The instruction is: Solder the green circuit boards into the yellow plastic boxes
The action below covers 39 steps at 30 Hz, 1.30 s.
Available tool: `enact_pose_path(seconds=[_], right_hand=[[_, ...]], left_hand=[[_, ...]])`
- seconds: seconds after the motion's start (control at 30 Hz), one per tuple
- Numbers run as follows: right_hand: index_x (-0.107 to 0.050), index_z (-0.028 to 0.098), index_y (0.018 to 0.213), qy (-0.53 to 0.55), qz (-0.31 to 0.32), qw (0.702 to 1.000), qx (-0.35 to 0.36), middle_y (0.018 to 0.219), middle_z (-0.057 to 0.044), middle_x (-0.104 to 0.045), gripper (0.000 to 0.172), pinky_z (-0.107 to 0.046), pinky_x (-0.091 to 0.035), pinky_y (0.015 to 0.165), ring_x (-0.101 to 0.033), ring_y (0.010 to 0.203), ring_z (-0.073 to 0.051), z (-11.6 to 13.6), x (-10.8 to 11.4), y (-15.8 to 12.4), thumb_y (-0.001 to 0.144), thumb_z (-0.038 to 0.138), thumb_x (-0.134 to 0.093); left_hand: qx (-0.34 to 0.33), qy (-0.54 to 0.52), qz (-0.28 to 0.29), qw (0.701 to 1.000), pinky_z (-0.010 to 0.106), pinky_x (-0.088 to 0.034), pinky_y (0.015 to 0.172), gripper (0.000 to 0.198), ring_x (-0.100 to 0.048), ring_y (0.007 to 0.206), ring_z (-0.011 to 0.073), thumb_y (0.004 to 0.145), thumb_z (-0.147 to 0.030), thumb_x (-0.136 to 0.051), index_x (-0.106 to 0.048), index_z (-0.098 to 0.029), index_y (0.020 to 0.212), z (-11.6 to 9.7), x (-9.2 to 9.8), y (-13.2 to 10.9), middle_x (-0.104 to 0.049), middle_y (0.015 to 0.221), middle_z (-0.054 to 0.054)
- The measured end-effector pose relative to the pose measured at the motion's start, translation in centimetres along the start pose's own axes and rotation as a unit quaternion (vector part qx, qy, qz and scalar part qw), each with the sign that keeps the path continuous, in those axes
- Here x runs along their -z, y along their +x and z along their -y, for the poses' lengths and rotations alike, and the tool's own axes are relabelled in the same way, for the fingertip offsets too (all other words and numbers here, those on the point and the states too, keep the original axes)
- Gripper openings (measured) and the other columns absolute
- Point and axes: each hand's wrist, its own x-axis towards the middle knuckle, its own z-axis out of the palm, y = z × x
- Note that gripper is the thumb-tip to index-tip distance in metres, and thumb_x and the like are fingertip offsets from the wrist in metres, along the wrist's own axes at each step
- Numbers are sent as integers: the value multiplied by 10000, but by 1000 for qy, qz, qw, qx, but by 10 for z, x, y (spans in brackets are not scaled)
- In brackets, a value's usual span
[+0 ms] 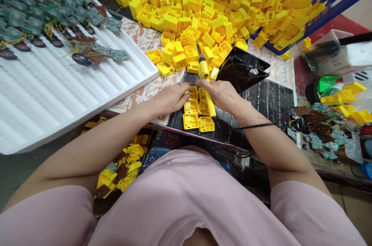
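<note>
Small open yellow plastic housings [191, 121] sit in two columns at the black-covered front edge of the table. My left hand [173, 97] is at the far end of the left column, its fingers bent around a yellow plastic housing [192, 92] there; its fingertips are partly hidden. My right hand [222, 92] is closed around a yellow glue gun [204, 69], or a similar tool, with a dark pointed tip. The tip points away from me, and the handle slants over the right column. The fingers of both hands nearly meet.
A large heap of yellow housings [200, 1] spills from a blue basket [316, 25]. A black fan [241, 69] stands right of the hands. Circuit boards with wired speakers [81, 58] lie on a white foam sheet [95, 83]. More boards [328, 133] are at right.
</note>
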Motion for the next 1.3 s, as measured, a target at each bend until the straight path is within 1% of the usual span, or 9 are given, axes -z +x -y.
enact_pose_path(seconds=[0.23,0.5,0.63,0.73,0.83,0.97,1.13,1.2,1.3], right_hand=[[-540,221,1368,71,-91,993,-11,1213,-123,-700,358,-284,-419,627,-702,931,-233,-8,-9,-45,1038,172,-413],[-530,274,1297,195,-234,952,34,1207,-146,-739,565,-537,-613,890,-741,1061,-359,8,-45,-122,863,502,-811],[-550,324,1271,234,-339,910,-42,1231,-123,-757,457,-515,-661,860,-768,1059,-332,17,-60,-147,894,341,-806],[-583,345,1214,228,-406,882,-78,1098,-65,-798,436,-483,-687,808,-796,919,-303,17,-63,-159,869,224,-821],[-591,357,1164,222,-432,869,-98,1041,-29,-806,355,-482,-699,771,-798,849,-298,16,-60,-159,897,196,-760],[-611,354,1185,236,-438,863,-86,1073,-20,-801,377,-428,-702,772,-798,874,-275,18,-59,-151,898,142,-734],[-635,302,1212,242,-456,851,-91,1067,-34,-804,409,-375,-690,704,-801,813,-261,22,-65,-150,882,86,-745],[-642,274,1175,235,-469,847,-89,1024,-20,-811,369,-324,-675,654,-796,753,-231,23,-66,-149,880,85,-756],[-648,237,1128,216,-479,849,-61,1002,-14,-812,321,-273,-661,644,-788,710,-198,24,-65,-147,877,76,-767]], left_hand=[[-30,34,-20,999,684,-187,1276,733,-179,1622,418,1017,-570,-496,-398,-132,1595,-18,-26,-13,-274,1717,230],[-100,49,-6,994,604,-258,1282,831,-189,1616,408,953,-647,-569,-408,-152,1601,-37,-54,-10,-295,1711,216],[-80,88,-71,990,588,-289,1258,678,-346,1548,379,982,-626,-528,-539,-193,1504,-29,-25,2,-419,1656,177],[77,167,-169,968,640,-280,1219,514,-494,1411,392,1011,-527,-493,-646,-183,1361,0,12,9,-627,1439,177],[172,254,-129,943,657,-249,1217,550,-566,1306,417,973,-515,-558,-648,-111,1336,25,35,16,-715,1226,215],[170,242,-90,951,620,-175,1267,478,-565,1323,397,964,-406,-587,-662,-74,1299,22,39,12,-725,1139,205],[138,-104,-24,985,448,-562,899,649,-687,1035,288,987,-531,-490,-442,-223,1556,-4,34,-14,-706,1243,133],[122,-374,-14,919,357,-570,724,623,-689,861,218,981,-581,-452,-478,-253,1511,-4,24,-22,-709,1204,109],[121,-637,-49,760,288,-551,615,601,-669,746,175,853,-625,-659,-589,-226,1297,3,4,-32,-699,996,59]])
